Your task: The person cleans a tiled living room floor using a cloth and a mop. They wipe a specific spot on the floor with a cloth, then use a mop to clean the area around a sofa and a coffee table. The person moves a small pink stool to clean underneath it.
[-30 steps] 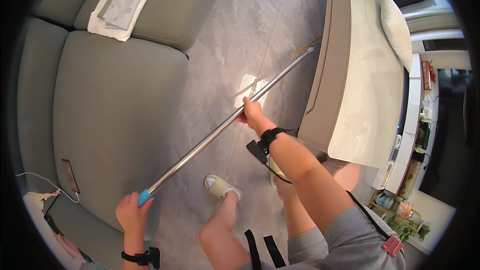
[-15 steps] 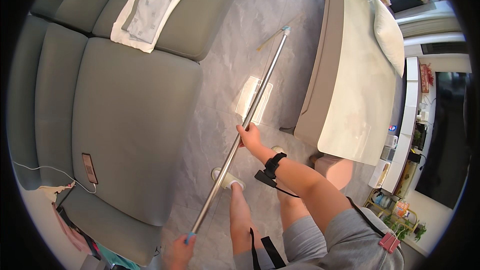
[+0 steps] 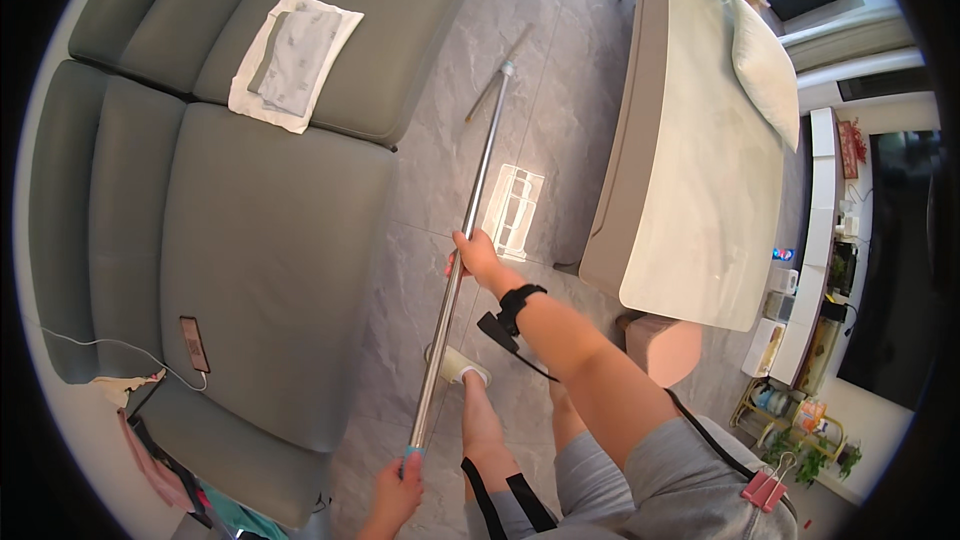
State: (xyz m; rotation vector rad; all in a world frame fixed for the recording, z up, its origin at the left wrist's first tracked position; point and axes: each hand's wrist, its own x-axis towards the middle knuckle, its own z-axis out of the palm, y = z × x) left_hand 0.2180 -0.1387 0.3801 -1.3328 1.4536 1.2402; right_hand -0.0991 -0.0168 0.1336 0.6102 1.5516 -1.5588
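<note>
Grey marbled floor tiles run up the middle of the head view, between a large grey upholstered sofa on the left and a long cream-topped table on the right. Along this strip of floor slants a long silver metal pole, its far end reaching up toward the top of the picture near the table's corner and its near end, capped in light blue, coming down close to the person's body at the bottom. The right hand is wrapped around the pole about midway along it, fingers curled closed on the metal, with a black band on the wrist just behind. The left hand grips the lower end just under the blue cap, fingers closed on it too. Below the pole a foot in a pale slipper stands on the tiles, just beside the sofa's front edge. A folded white cloth lies on the sofa's far seat, and a small dark rectangular device with a thin white cable rests on the near cushion. A white pillow lies on the table, and a bright patch of sunlight falls on the floor just right of the pole.
</note>
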